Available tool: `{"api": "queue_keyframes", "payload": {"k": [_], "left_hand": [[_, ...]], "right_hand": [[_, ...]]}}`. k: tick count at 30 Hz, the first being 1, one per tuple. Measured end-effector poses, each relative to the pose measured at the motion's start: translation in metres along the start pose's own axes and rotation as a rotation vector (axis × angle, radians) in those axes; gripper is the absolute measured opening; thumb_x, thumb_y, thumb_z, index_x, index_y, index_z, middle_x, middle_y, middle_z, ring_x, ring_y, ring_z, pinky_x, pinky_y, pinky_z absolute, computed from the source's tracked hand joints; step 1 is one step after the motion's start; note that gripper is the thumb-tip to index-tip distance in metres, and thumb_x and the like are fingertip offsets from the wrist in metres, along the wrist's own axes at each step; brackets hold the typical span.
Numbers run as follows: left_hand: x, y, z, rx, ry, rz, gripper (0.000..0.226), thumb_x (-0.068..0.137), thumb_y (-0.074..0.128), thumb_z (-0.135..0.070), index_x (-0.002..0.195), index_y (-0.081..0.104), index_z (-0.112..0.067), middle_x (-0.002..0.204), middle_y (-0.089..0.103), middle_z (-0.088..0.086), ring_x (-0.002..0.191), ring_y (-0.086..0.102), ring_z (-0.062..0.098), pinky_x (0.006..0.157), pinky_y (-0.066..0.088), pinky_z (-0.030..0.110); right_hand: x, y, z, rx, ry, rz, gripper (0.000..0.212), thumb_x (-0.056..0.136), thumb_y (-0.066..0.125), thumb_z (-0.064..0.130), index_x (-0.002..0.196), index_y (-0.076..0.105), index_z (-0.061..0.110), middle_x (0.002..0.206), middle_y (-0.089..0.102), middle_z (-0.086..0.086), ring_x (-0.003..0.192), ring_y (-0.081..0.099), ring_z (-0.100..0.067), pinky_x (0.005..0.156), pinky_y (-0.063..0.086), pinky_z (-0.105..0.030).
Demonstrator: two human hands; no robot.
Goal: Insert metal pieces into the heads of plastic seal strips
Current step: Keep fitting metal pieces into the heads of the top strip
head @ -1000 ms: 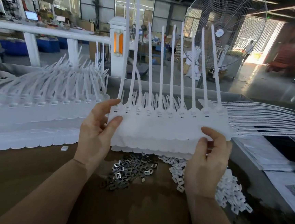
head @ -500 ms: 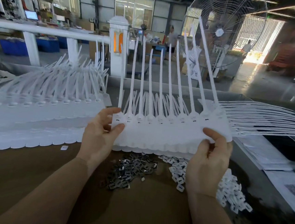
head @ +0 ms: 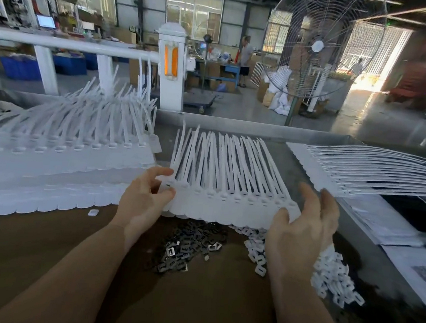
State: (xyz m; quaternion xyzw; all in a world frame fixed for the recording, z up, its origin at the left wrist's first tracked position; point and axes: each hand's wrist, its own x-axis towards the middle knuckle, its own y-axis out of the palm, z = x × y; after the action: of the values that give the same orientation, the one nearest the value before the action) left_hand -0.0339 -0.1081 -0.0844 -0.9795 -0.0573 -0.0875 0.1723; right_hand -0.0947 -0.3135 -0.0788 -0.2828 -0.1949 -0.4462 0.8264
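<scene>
Brown bench (head: 43,262): our strips (head: 228,204), upright a second ago, now lie flat above the metal pieces (head: 186,246), left hand (head: 144,201) pinching their corner, right hand (head: 302,220) spread, ready for inserting.

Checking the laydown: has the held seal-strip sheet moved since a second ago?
Yes. The seal-strip sheet has tipped down; its tails, earlier upright before the fan, now lie toward the tray wall.

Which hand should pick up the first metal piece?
Right hand: it's open with only its thumb on the strip sheet, beside the metal pieces. The left hand pinches the sheet.
</scene>
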Motion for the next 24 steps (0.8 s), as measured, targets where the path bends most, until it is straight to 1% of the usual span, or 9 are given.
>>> {"api": "queue_keyframes", "payload": {"k": [2,4,8,13,16,18,19,21,24], "left_hand": [[0.001,0.001,0.001,0.022,-0.009,0.012,0.027,0.091,0.058,-0.020,0.111,0.055,-0.038,0.101,0.061,0.001,0.090,0.057,0.015,0.080,0.045,0.033],[0.001,0.001,0.001,0.027,-0.022,0.013,0.028,0.091,0.057,-0.018,0.110,0.055,-0.039,0.103,0.062,0.001,0.093,0.059,0.019,0.088,0.047,0.040],[0.000,0.002,0.001,0.016,-0.050,0.023,0.029,0.089,0.057,-0.017,0.107,0.056,-0.040,0.114,0.059,0.001,0.104,0.056,0.020,0.096,0.044,0.045],[0.001,-0.001,-0.001,-0.040,-0.095,0.074,0.046,0.082,0.062,-0.008,0.111,0.052,-0.042,0.120,0.054,0.005,0.110,0.052,0.021,0.094,0.044,0.036],[0.002,-0.006,0.000,-0.157,-0.142,0.122,0.062,0.080,0.065,0.000,0.129,0.046,-0.032,0.109,0.060,-0.001,0.094,0.060,0.012,0.074,0.048,0.023],[0.003,-0.009,0.001,-0.173,-0.172,0.162,0.061,0.078,0.066,0.002,0.132,0.048,-0.022,0.111,0.063,0.001,0.097,0.062,0.015,0.081,0.050,0.027],[0.003,-0.009,0.001,-0.160,-0.168,0.183,0.054,0.078,0.066,0.003,0.127,0.054,-0.017,0.112,0.066,0.003,0.098,0.064,0.018,0.087,0.051,0.032],[0.002,-0.009,-0.001,-0.141,-0.144,0.195,0.042,0.077,0.067,0.003,0.113,0.063,-0.018,0.101,0.072,0.001,0.095,0.067,0.020,0.086,0.053,0.033],[0.002,-0.007,0.000,-0.148,-0.166,0.168,0.054,0.077,0.069,0.002,0.126,0.055,-0.014,0.109,0.067,0.003,0.099,0.064,0.021,0.092,0.050,0.037]], "right_hand": [[-0.004,0.002,0.000,0.049,-0.139,0.097,0.036,0.081,0.055,-0.010,0.112,0.061,0.007,0.126,0.048,-0.006,0.121,0.041,-0.021,0.099,0.030,-0.016],[-0.008,0.004,0.002,0.047,-0.288,0.221,0.029,0.080,0.055,-0.013,0.099,0.066,0.007,0.104,0.056,0.000,0.104,0.054,-0.018,0.089,0.032,-0.008],[-0.013,0.007,0.004,0.035,-0.466,0.429,0.022,0.079,0.060,-0.009,0.089,0.067,0.009,0.090,0.061,0.001,0.088,0.055,-0.011,0.083,0.039,-0.013],[-0.016,0.005,0.005,0.047,-0.584,0.605,0.022,0.075,0.062,-0.007,0.086,0.069,0.011,0.086,0.063,0.004,0.085,0.057,-0.010,0.080,0.047,-0.020],[-0.017,0.005,0.006,0.047,-0.587,0.640,0.021,0.076,0.063,-0.006,0.085,0.069,0.012,0.086,0.063,0.004,0.085,0.057,-0.011,0.079,0.051,-0.026],[-0.017,0.005,0.005,0.049,-0.574,0.644,0.021,0.076,0.063,-0.006,0.085,0.069,0.013,0.087,0.062,0.005,0.085,0.057,-0.011,0.079,0.052,-0.028],[-0.017,0.005,0.005,0.050,-0.572,0.642,0.022,0.076,0.063,-0.006,0.085,0.069,0.013,0.086,0.062,0.005,0.085,0.057,-0.011,0.079,0.052,-0.029],[-0.017,0.004,0.005,0.052,-0.577,0.635,0.022,0.076,0.063,-0.007,0.084,0.069,0.012,0.086,0.062,0.005,0.085,0.058,-0.011,0.077,0.053,-0.029],[-0.017,0.005,0.005,0.046,-0.580,0.626,0.021,0.076,0.063,-0.007,0.083,0.068,0.012,0.085,0.063,0.004,0.084,0.058,-0.012,0.075,0.053,-0.030]]}}
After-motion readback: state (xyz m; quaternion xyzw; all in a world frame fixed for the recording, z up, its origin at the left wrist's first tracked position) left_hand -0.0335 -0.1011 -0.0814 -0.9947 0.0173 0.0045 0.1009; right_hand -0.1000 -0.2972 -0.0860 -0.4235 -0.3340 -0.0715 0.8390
